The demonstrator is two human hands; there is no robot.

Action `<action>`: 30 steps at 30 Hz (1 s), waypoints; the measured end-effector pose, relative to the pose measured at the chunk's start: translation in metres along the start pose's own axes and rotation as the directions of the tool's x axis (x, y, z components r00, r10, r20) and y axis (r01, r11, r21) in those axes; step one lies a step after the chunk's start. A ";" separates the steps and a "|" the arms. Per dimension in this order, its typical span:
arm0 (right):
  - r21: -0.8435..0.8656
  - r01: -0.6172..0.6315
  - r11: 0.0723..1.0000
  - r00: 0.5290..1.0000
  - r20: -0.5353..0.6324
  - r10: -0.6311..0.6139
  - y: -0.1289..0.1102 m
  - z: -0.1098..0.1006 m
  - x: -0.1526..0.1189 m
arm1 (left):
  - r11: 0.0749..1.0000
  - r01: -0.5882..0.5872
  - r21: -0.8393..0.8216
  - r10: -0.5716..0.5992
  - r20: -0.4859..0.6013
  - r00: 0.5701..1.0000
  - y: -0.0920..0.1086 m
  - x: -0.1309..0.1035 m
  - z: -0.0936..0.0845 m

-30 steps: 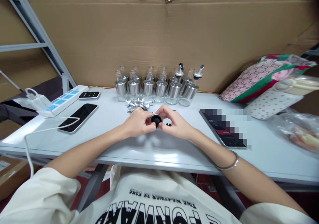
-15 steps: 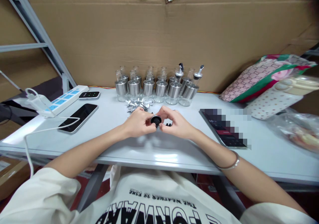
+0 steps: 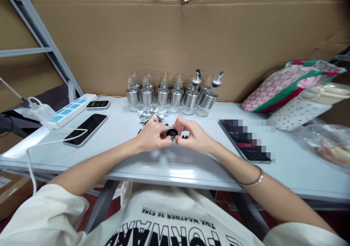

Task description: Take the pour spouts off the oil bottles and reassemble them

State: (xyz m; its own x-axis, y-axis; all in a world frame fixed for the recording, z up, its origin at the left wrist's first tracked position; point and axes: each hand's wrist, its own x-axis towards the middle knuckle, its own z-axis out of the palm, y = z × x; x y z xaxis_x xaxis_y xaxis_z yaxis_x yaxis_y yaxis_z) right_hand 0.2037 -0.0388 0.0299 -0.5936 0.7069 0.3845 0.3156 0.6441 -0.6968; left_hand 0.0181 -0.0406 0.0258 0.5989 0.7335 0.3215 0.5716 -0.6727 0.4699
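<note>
Between my two hands, just above the table's middle, is a bottle pourer stopper (image 3: 172, 133) with its black ribbed end turned toward me. The fingers of my left hand (image 3: 152, 136) are closed on its left side. My right hand (image 3: 193, 136) pinches it from the right, thumb near the lower rim. A heap of silver pourer parts (image 3: 151, 114) lies just beyond my left hand. Small black pieces (image 3: 185, 137) show under my right hand, partly hidden. Glass bottles with steel sleeves (image 3: 177, 97) stand in rows behind; two at the right carry pourer tops (image 3: 217, 80).
Left on the table (image 3: 131, 166) are a power strip (image 3: 72, 109), a small black device (image 3: 97, 104) and a phone (image 3: 86, 129) with a white cable across it. To the right lie another phone (image 3: 243, 144), a spotted tumbler (image 3: 300, 107), a pink bag (image 3: 279, 85) and a plastic bag (image 3: 330, 144).
The pourer stopper has tilted slightly, so more of its ribbed end faces me. Both hands have hardly moved and keep their hold.
</note>
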 end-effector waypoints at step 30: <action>-0.076 0.103 0.992 0.957 -0.265 -0.119 0.010 -0.005 0.003 | 0.887 -0.325 0.328 0.416 -0.262 0.871 -0.014 -0.003 0.001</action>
State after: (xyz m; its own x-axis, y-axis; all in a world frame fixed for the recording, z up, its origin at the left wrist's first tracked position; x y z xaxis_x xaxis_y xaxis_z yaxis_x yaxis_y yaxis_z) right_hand 0.2085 -0.0287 0.0267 -0.4092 0.6769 0.6118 0.3080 0.7336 -0.6057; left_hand 0.0092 -0.0335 0.0182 0.6123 0.3843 0.6909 0.4960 -0.8673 0.0429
